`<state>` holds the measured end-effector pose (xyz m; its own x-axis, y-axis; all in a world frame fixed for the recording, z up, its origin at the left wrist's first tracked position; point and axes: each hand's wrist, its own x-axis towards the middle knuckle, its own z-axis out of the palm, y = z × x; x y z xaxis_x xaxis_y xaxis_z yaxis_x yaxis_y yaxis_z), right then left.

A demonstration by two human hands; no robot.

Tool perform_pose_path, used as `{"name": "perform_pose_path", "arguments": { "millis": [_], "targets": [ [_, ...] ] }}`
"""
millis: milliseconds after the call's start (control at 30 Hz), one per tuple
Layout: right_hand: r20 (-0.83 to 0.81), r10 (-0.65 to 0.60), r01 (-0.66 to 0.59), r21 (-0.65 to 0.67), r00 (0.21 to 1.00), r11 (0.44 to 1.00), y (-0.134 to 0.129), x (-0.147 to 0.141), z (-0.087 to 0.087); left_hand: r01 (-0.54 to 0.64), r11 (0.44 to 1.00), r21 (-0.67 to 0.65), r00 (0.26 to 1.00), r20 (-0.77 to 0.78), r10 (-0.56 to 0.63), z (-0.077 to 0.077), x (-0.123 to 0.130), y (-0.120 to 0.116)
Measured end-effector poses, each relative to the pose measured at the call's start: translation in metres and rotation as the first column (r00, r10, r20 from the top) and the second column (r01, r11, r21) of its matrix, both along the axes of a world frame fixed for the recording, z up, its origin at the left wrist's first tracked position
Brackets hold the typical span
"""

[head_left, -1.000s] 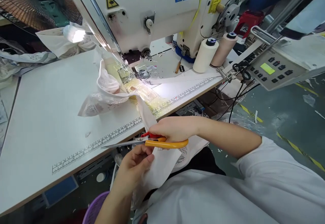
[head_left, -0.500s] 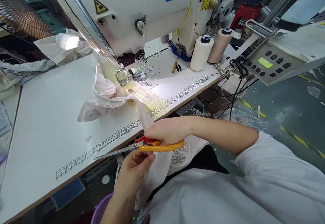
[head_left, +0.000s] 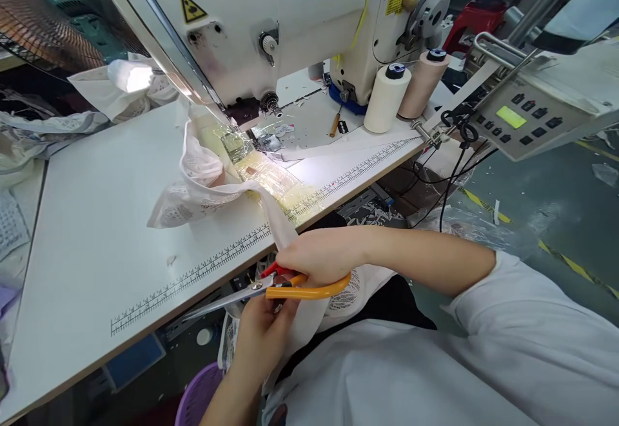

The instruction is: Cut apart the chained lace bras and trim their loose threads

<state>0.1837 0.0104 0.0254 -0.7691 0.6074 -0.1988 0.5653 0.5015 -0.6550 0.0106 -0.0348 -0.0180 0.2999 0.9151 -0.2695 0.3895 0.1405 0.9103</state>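
A pair of scissors (head_left: 307, 291) with orange handles, red near the pivot, is in my right hand (head_left: 322, 255). Its long blades point left past the table edge and look closed. My left hand (head_left: 265, 332) is just below the pivot, fingers bent and pinching the white fabric (head_left: 309, 315). That fabric, partly lace, hangs over my lap and runs up past my right hand onto the table, where a bunched lace part (head_left: 193, 191) lies by the needle area. My right fingertips are partly hidden behind the handles.
A white sewing machine (head_left: 300, 33) stands over the table (head_left: 97, 220), which has a printed ruler along its front edge. Thread cones (head_left: 387, 100) and a control panel (head_left: 517, 120) are to the right. A lit lamp (head_left: 130, 77) is at left; a purple basket (head_left: 198, 397) is below.
My left hand has turned and shifted slightly down, its fingers tucking behind the scissors. The scissors' blades have dipped a little below the table edge. The bunched fabric on the table has stayed put.
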Motion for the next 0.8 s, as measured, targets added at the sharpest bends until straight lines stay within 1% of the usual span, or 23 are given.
{"name": "perform_pose_path", "arguments": {
  "millis": [67,133,200,233,267,300,333,400,433,500,567,667,800],
  "targets": [
    [-0.034,-0.065,0.065,0.001,0.997,0.998,-0.004,0.003,-0.004,-0.018,0.999,-0.041,0.998,0.066,0.021,-0.006,-0.003,0.002],
    [-0.133,-0.175,0.177,-0.002,0.975,0.984,-0.012,0.009,-0.006,-0.039,0.99,-0.138,0.976,0.209,0.067,-0.011,-0.007,0.004],
    [-0.298,-0.29,0.292,-0.038,0.91,0.956,-0.023,0.017,-0.008,-0.031,0.968,-0.249,0.937,0.331,0.115,-0.013,-0.01,0.005],
    [-0.371,-0.333,0.333,-0.066,0.867,0.941,-0.029,0.022,-0.01,-0.033,0.954,-0.299,0.919,0.365,0.147,-0.013,-0.012,0.005],
    [-0.41,-0.35,0.339,-0.103,0.842,0.935,-0.035,0.026,-0.013,-0.045,0.937,-0.346,0.906,0.382,0.184,-0.013,-0.014,0.005],
    [-0.409,-0.339,0.31,-0.139,0.847,0.941,-0.041,0.03,-0.018,-0.062,0.921,-0.385,0.894,0.388,0.222,-0.013,-0.016,0.005],
    [-0.372,-0.309,0.263,-0.169,0.876,0.95,-0.047,0.032,-0.024,-0.085,0.907,-0.412,0.884,0.39,0.26,-0.013,-0.018,0.004],
    [-0.216,-0.243,0.196,-0.218,0.946,0.956,-0.057,0.034,-0.039,-0.127,0.887,-0.444,0.865,0.388,0.318,-0.014,-0.021,0.003],
    [-0.135,-0.215,0.179,-0.235,0.967,0.955,-0.062,0.034,-0.047,-0.138,0.881,-0.452,0.858,0.39,0.335,-0.015,-0.022,0.002],
    [-0.021,-0.188,0.176,-0.257,0.982,0.95,-0.07,0.032,-0.062,-0.156,0.875,-0.458,0.852,0.386,0.354,-0.016,-0.024,0.001],
    [0.002,-0.192,0.186,-0.257,0.981,0.948,-0.075,0.029,-0.073,-0.168,0.872,-0.459,0.855,0.373,0.361,-0.016,-0.025,-0.001],
    [-0.027,-0.209,0.196,-0.239,0.978,0.951,-0.077,0.023,-0.078,-0.175,0.879,-0.444,0.863,0.362,0.354,-0.016,-0.026,-0.003],
    [-0.022,-0.228,0.217,-0.228,0.973,0.949,-0.073,0.012,-0.072,-0.186,0.9,-0.395,0.87,0.36,0.338,-0.017,-0.027,-0.005]
  ]
}}
